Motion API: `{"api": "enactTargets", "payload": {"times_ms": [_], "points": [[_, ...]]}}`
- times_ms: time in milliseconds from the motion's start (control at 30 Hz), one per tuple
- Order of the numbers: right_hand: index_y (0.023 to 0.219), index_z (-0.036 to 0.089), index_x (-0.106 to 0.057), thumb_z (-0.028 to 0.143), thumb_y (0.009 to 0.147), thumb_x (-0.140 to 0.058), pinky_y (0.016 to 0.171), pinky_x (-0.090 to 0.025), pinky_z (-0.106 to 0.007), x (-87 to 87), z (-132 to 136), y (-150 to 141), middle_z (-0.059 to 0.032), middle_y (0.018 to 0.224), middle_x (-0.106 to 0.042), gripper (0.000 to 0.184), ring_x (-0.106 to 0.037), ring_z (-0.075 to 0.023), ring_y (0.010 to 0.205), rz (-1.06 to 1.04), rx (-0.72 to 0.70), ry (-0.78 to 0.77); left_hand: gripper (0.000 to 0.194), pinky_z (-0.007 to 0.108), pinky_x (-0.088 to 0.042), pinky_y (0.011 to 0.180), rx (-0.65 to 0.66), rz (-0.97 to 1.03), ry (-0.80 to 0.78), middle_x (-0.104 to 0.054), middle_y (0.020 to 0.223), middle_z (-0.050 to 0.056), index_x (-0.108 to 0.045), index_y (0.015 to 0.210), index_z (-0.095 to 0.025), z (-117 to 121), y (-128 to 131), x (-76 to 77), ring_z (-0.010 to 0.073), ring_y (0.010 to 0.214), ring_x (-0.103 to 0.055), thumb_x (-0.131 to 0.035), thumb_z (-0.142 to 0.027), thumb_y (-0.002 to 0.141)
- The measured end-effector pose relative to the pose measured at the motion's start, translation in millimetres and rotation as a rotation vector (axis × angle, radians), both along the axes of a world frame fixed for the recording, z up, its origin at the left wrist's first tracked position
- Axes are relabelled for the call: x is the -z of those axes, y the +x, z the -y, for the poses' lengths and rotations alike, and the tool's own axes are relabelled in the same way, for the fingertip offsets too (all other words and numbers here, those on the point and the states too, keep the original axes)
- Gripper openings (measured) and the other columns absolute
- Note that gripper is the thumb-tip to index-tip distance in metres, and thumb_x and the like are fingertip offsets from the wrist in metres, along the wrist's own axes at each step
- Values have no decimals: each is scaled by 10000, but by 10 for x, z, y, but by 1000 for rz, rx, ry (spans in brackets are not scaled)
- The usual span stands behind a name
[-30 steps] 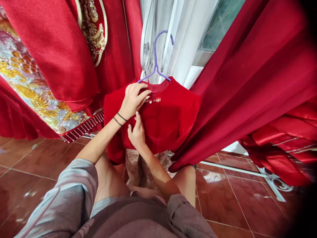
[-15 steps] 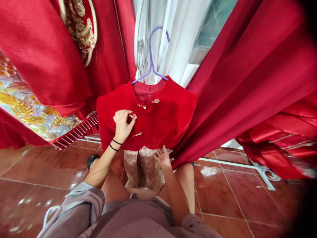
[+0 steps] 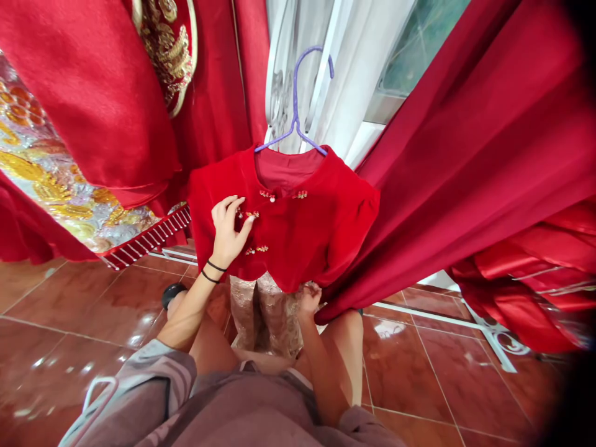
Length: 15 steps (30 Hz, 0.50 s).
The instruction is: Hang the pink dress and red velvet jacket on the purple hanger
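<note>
A short red velvet jacket [image 3: 298,248] hangs in front of me on a purple hanger [image 3: 295,105]. Its front carries ornate gold frog buttons [image 3: 257,250] with small pearl-like beads. My left hand [image 3: 228,233] rests on the jacket's left side by the middle button, thumb and fingers apart, with two dark bands round the wrist. Down at the lower hem, my right hand [image 3: 310,299] has its fingers curled against the edge of the cloth. Its fingertips are partly hidden there.
Red drapes [image 3: 447,143] hang on the right, and red garments with gold embroidery [image 3: 174,53] on the left. Below the jacket is shiny, pale gold, wrapped material [image 3: 244,310]. A white metal rack base [image 3: 437,320] stands on the red tiled floor [image 3: 419,385].
My left fingers have spread from a pinch at the middle button. My right hand has gone from open to curled at the hem. The view has shifted slightly.
</note>
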State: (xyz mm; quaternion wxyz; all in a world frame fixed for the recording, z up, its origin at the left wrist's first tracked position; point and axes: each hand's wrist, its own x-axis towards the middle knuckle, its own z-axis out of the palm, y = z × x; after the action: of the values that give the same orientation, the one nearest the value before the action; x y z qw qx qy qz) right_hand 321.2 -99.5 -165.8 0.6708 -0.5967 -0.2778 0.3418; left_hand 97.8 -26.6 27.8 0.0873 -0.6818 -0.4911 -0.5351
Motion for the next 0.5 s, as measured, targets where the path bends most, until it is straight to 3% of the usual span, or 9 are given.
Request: {"api": "enactTargets", "payload": {"times_ms": [100,167,233,300,400,500], "points": [[1256,173,-446,467,800,-554,1103,-338,-541,-611,-82,75,-183,1354,-470,553,-432,-295,1290,303,229,75,322,443,-352,1063,-94,106,55,-586,1199,131,-561,1196,-194,50,-105,33,254,1183,-513,-472,-363,937],[1354,157,-398,447,863,-511,1118,-319,-549,-1135,-154,47,-203,1418,-416,581,-394,-300,1341,589,276,206,374,457,-349,1072,-182,151,73,-564,1213,144,-545,1219,-190,44,-122,14,270,1202,-504,-513,-400,911],[1414,166,-342,458,874,-511,1133,-287,-562,-1620,-271,-64,-203,1455,-379,637,-344,-305,1386,786,249,312,584,494,-299,1115,-237,160,77,-479,1335,181,-472,1325,-183,5,-67,-45,313,1300,-430,-604,-485,843],[1472,151,-249,504,810,-592,1131,-247,-609,-1975,-433,-215,-229,1524,-266,825,-235,-346,1441,935,182,324,847,543,-214,1156,-257,159,62,-330,1477,222,-355,1435,-173,-62,26,-134,368,1411,-285,-678,-568,759],[1518,120,-142,496,716,-677,1100,-178,-700,-2225,-679,-322,-263,1586,-68,1035,-85,-417,1471,1056,119,213,1005,597,-135,1167,-302,187,35,-196,1557,254,-278,1491,-142,-176,58,-293,420,1466,-133,-706,-611,712],[1525,117,-188,351,752,-615,1115,-119,-704,-2308,-816,-57,-237,1610,-56,914,-70,-412,1483,1033,244,105,789,526,-229,1165,-269,176,-13,-372,1491,233,-410,1435,-132,-215,-191,-458,381,1417,-304,-653,-533,800]]}}
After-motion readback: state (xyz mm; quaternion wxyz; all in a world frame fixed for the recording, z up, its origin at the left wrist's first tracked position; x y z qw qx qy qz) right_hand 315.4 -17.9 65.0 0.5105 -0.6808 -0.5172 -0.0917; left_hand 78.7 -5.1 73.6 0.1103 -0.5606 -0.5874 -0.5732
